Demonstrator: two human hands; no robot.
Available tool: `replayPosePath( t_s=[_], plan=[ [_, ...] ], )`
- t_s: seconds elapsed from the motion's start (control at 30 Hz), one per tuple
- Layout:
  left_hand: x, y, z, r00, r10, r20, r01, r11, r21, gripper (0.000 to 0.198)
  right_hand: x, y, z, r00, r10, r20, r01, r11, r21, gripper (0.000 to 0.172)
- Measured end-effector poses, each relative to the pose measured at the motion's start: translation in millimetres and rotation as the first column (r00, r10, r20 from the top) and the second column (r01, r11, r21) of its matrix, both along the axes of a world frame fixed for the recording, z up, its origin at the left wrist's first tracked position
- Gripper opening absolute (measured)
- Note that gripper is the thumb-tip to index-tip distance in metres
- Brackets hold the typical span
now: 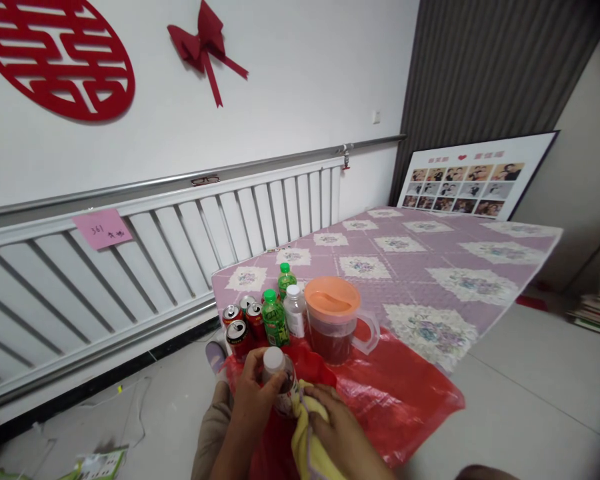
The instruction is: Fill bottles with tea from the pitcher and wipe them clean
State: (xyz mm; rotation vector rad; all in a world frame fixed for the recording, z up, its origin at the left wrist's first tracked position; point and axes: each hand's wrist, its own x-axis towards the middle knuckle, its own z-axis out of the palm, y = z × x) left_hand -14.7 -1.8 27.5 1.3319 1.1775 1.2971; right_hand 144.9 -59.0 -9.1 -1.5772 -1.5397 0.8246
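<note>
My left hand (pixel 254 390) is closed around the upper part of a clear bottle with a white cap (pixel 274 360), which stands upright over the red plastic sheet. In my right hand (pixel 333 417) is a yellow cloth (pixel 307 437), pressed against the bottle's right side. Just beyond the bottle are several opened drink cans (pixel 237 333), a green bottle with a green cap (pixel 275 319) and a white-capped bottle (pixel 295 312). A clear pitcher with an orange lid (pixel 333 320) stands to their right. The bottle's lower front is partly hidden by my hands and the cloth.
A red plastic sheet (pixel 400 400) covers the near end of the table with its purple floral tablecloth (pixel 415 267). Another green bottle (pixel 286 279) stands behind the front ones. A white radiator (pixel 180 247) runs along the wall at left. A photo board (pixel 460 157) leans at the far end.
</note>
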Motion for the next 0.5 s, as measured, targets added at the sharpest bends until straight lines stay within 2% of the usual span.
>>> replayPosePath(
  t_s=[0.13,0.23,0.3,0.37,0.5],
  plan=[
    [0,-1,-1.1,1.0,-0.008,0.007,0.008,1.0,0.019,0.032,5,11,3.5,0.997,-0.071,-0.006,0.072,0.995,0.073,0.049],
    [-1,0,-2.8,1.0,-0.018,0.008,0.018,1.0,0.017,0.031,0,16,14.4,0.995,-0.097,-0.035,0.102,0.968,0.227,0.048],
    [-2,1,-3.5,0.999,-0.029,0.018,0.029,1.0,0.006,0.034,-7,18,20.9,0.997,-0.07,-0.035,0.077,0.95,0.304,0.049],
    [-2,1,-3.2,0.999,-0.028,0.034,0.028,1.0,-0.008,0.037,-12,21,22.6,1.0,-0.024,-0.011,0.027,0.953,0.302,0.055],
    [0,-1,-0.7,0.999,0.004,0.04,-0.004,1.0,0.009,0.035,-12,26,9.6,0.999,0.023,0.038,-0.028,0.99,0.136,0.067]
  ],
)
